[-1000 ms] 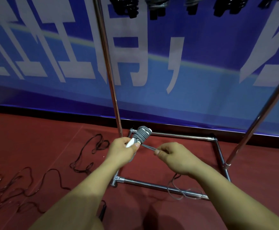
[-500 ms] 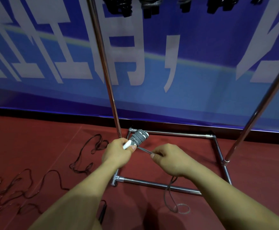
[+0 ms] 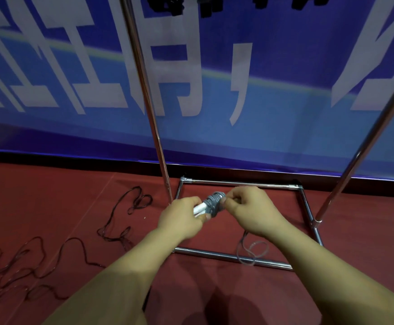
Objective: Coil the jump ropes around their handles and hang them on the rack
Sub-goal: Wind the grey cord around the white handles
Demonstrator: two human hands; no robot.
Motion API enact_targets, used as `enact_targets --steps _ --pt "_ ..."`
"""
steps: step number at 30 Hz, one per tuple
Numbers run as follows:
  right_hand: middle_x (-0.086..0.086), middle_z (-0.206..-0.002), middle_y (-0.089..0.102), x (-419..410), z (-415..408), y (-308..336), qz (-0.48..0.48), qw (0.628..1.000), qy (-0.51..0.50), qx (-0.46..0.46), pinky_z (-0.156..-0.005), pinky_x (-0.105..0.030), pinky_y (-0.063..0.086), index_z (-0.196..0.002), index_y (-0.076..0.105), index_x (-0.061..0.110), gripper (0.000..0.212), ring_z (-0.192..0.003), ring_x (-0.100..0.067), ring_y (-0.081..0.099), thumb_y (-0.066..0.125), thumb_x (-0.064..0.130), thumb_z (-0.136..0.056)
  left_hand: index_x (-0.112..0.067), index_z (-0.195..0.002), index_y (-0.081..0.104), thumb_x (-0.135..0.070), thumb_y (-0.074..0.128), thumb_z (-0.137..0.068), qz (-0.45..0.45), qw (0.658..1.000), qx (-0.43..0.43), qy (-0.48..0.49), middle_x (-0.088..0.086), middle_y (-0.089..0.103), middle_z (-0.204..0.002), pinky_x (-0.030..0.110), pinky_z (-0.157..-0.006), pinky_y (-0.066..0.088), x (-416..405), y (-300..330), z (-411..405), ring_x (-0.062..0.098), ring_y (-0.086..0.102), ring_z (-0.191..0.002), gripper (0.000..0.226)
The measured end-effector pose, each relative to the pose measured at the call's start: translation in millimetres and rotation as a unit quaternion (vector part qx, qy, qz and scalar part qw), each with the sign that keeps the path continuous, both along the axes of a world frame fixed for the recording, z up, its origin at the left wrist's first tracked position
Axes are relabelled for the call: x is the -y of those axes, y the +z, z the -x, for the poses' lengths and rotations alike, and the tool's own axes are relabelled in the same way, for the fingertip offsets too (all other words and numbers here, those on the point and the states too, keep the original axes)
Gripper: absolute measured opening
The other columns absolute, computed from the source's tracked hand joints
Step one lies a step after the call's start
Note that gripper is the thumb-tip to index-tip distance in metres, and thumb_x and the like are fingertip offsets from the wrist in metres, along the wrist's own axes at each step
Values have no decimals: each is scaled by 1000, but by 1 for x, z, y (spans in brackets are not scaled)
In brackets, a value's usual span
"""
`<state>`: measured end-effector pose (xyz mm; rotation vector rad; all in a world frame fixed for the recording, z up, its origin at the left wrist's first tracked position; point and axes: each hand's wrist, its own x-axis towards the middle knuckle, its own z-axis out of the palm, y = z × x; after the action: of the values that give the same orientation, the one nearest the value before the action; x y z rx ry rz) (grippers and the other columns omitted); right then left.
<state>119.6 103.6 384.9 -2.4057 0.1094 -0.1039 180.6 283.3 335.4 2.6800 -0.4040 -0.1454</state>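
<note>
The left hand (image 3: pixel 182 219) is curled round the white handles (image 3: pixel 199 208), gripping their near end. Grey rope (image 3: pixel 213 204) is coiled round the far end of the handles in a thick bundle. The right hand (image 3: pixel 250 209) pinches the rope right at the coil, thumb and forefinger pressed together against it. The rope's free tail (image 3: pixel 250 250) drops from under the right hand and lies in loose loops on the floor (image 3: pixel 50 207), across the near bar of the rack (image 3: pixel 226 254)'s base.

Both hands are held above the rack's rectangular base. Two chrome uprights rise from that base, one at each side. At the top edge hang several dark coiled ropes (image 3: pixel 170 5) (at least four, cut off by the frame, so the count is unsure). One dark rope (image 3: pixel 111 231) sprawls uncoiled on the red floor to the left of the rack. A blue banner (image 3: pixel 285 102) with white lettering stands behind.
</note>
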Motion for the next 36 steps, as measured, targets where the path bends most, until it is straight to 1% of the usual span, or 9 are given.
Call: enact_targets --steps 2,4,8,10,17,22,29,32,36 --pt "7 -55 52 3 -1 0 4 1000 -20 21 -53 -23 33 -69 63 18 26 -55 -8 47 62 29 -93 -26 -99 62 -51 68 -86 -16 999 14 -30 -5 69 -90 30 -65 40 8 6 7 24 63 -88 29" --pt "7 -55 51 9 -2 -2 12 999 -36 33 -53 -26 32 -66 58 22 29 -56 -9 47 62 29 -94 -25 -93 57 -52 67 -86 -23 997 23 -64 -5 63 -84 31 -64 36 13 8 12 25 59 -84 30" --pt "3 -72 68 16 -2 -7 43 998 -20 46 -65 -30 42 -80 71 18 18 -73 -17 61 63 28 -93 -23 -93 55 -54 66 -86 -23 991 12 -129 -6 53 -74 34 -61 35 16 11 20 26 54 -78 33" --pt "2 -76 71 17 -1 -7 49 997 -7 55 -68 -31 47 -83 73 18 16 -75 -17 63 64 27 -93 -22 -85 51 -53 66 -87 -13 988 10 -151 -5 48 -67 34 -59 33 17 13 25 25 49 -72 35" --pt "7 -72 68 25 -4 -6 55 998 -9 38 -63 -25 43 -84 74 25 11 -69 -10 61 70 34 -90 -25 -67 40 -54 66 -87 -1 980 11 -201 -4 44 -58 35 -57 26 14 24 32 16 41 -59 44" --pt "9 -64 66 28 -8 -7 31 1000 -5 -4 -56 -16 40 -73 73 23 22 -60 0 57 83 43 -76 -24 -79 52 -58 64 -88 -38 971 13 -236 -6 46 -61 35 -59 31 14 28 40 20 46 -65 37" --pt "3 -58 57 37 -10 -2 -147 989 -6 -24 -56 -27 43 -69 72 15 23 -52 -11 47 88 31 -73 -24 -80 54 -61 65 -85 -17 973 31 -229 -3 48 -61 36 -60 37 10 39 40 20 45 -64 39" --pt "4 -61 61 43 -9 2 -147 989 -6 -2 -60 -28 47 -70 71 15 20 -56 -8 51 86 28 -75 -29 -72 48 -59 66 -85 9 972 27 -231 -2 45 -60 35 -57 32 6 42 41 16 42 -60 37" --pt "7 -62 62 45 -8 3 -145 989 -1 12 -63 -27 47 -72 71 16 18 -59 -6 52 84 26 -78 -20 -75 46 -55 68 -86 28 969 20 -243 0 42 -60 36 -58 33 1 46 40 18 38 -60 42"
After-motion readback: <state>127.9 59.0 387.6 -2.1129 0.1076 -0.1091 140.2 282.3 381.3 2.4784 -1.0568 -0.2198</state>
